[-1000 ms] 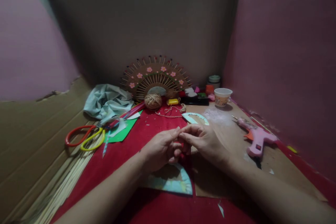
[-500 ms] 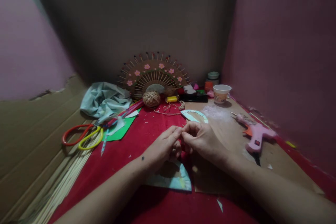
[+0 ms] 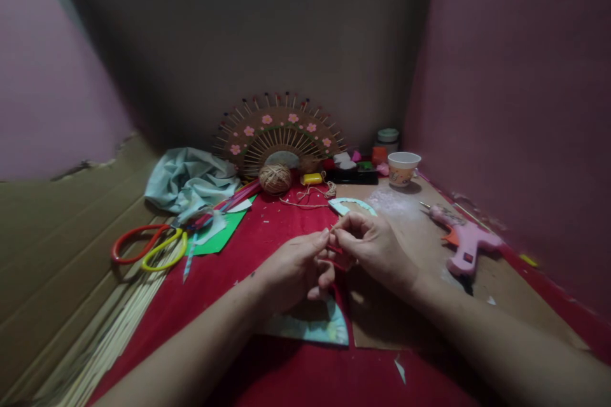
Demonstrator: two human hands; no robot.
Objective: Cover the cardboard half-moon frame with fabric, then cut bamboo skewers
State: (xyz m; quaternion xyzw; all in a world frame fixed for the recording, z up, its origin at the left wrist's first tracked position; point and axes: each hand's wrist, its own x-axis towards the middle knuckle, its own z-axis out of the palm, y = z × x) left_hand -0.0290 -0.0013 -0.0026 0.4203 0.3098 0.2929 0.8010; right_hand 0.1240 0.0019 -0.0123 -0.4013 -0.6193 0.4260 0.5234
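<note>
My left hand (image 3: 294,267) and my right hand (image 3: 375,249) meet over the red cloth (image 3: 248,254), fingertips pinched together. Between them is a small red piece with a thin stick end (image 3: 334,236); it is too small to name surely. Both hands are closed in a pinch. Under my left hand lies a light blue curved paper piece (image 3: 319,328). A second light blue paper arc (image 3: 352,205) lies just beyond my right hand.
A decorated stick fan (image 3: 279,133) stands at the back wall, with a twine ball (image 3: 275,178) in front. Scissors (image 3: 147,249), green paper (image 3: 220,235) and a blue cloth (image 3: 188,181) lie left. A pink glue gun (image 3: 462,240) and a cup (image 3: 403,169) are right. Bamboo sticks (image 3: 109,337) lie along the left.
My hands have stayed together and shifted slightly away from me; my right fingers have re-pinched, and a thin stick end now shows above them. The view has tilted a little.
</note>
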